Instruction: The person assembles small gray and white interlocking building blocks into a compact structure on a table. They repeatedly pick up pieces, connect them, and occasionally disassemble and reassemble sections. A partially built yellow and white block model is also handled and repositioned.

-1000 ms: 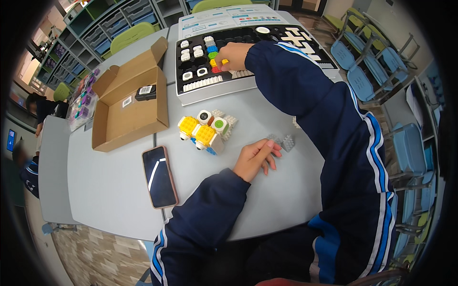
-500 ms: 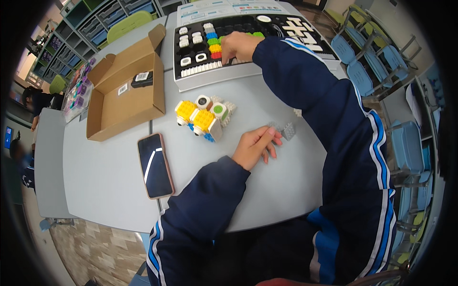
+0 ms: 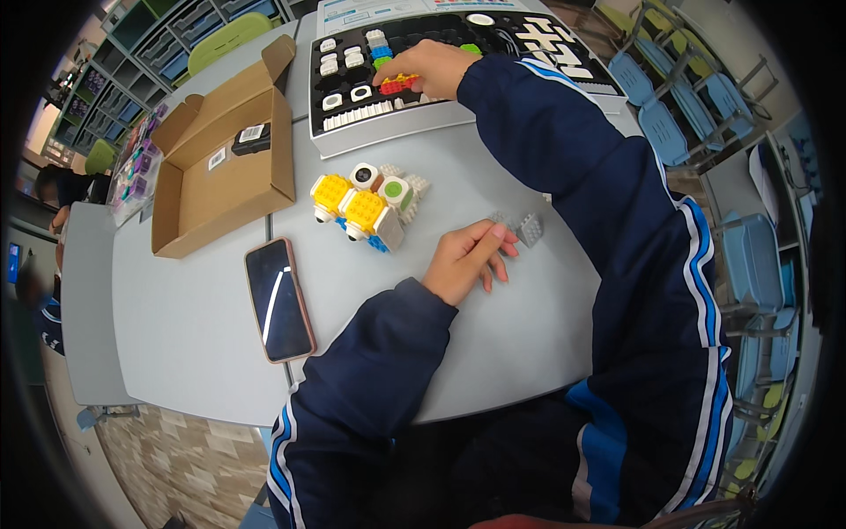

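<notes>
My right hand (image 3: 432, 69) reaches into the black tray of a building-brick kit (image 3: 388, 132). Its fingers are closed around red bricks (image 3: 399, 85), with a bit of yellow showing beside them. Over the table, my left hand (image 3: 465, 260) is loosely closed, thumb against the forefinger, at grey studded bricks (image 3: 530, 229). One of these looks pinched at the fingertips, partly hidden by them. To its left sits an assembled model (image 3: 363, 212) of yellow, white, blue and grey bricks, with round black and green spots.
An open cardboard box (image 3: 225, 216) with a black part (image 3: 253, 139) inside lies at the left. In front of it rests a phone (image 3: 280, 300). White bricks (image 3: 329, 66) and white connector pieces (image 3: 551, 44) fill other tray slots. Blue chairs (image 3: 670, 132) stand to the right.
My right hand has shifted left over the tray and closed around the red bricks. My left hand keeps its place by the grey bricks. The whole view has tilted slightly.
</notes>
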Demonstrator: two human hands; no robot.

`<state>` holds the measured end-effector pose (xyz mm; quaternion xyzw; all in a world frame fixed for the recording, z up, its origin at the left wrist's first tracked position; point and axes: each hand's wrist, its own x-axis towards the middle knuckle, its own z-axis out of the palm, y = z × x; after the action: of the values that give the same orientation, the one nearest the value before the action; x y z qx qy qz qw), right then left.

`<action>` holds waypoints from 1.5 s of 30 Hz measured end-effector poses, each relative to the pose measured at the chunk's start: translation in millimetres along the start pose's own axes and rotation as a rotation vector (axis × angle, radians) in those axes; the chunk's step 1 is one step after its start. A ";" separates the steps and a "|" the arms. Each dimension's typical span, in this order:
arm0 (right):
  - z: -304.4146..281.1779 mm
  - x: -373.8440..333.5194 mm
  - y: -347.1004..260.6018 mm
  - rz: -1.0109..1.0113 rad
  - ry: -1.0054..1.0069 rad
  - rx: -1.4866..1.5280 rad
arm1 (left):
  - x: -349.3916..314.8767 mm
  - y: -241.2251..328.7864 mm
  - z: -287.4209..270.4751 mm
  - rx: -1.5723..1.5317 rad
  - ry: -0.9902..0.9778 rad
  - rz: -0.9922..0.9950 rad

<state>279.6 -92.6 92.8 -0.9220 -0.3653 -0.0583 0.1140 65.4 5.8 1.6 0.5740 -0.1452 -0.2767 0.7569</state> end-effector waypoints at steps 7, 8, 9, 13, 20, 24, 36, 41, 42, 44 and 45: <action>-15.2 -40.8 14.2 -0.110 0.180 -0.069 | 0.2 0.0 2.9 0.015 0.017 -0.007; -21.1 -53.4 10.6 -0.144 0.219 -0.080 | -1.4 1.9 3.8 0.000 0.031 0.002; -22.6 -66.8 8.5 -0.190 0.247 -0.031 | -2.9 2.9 2.9 -0.015 0.052 0.011; -29.4 -118.7 -2.5 -0.124 0.191 0.069 | -1.6 -1.3 -1.2 -0.031 0.108 0.055; 4.3 -89.8 -0.8 0.065 0.261 -0.020 | -0.3 0.6 1.6 0.035 0.104 0.029; 13.5 -56.2 -8.6 0.130 0.114 -0.133 | -0.6 3.2 3.8 0.049 0.092 0.015; 20.4 -18.9 -1.7 0.193 -0.099 -0.161 | 0.1 -2.4 0.9 0.004 0.058 -0.002; 19.8 -11.2 -4.2 0.263 -0.182 -0.072 | 0.3 -2.0 2.5 -0.012 0.046 -0.005; 22.1 -11.2 -3.1 0.264 -0.168 -0.075 | 0.6 -2.3 2.6 -0.013 0.043 -0.005; 25.5 -11.3 -2.3 0.253 -0.147 -0.080 | 0.4 -2.1 2.2 -0.007 0.042 -0.003; 27.0 -11.3 -3.0 0.246 -0.137 -0.081 | -0.1 -2.3 1.9 -0.005 0.043 -0.003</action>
<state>270.1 -91.1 65.0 -0.9655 -0.2538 0.0046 0.0578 63.7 3.9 0.0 0.5784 -0.1272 -0.2657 0.7607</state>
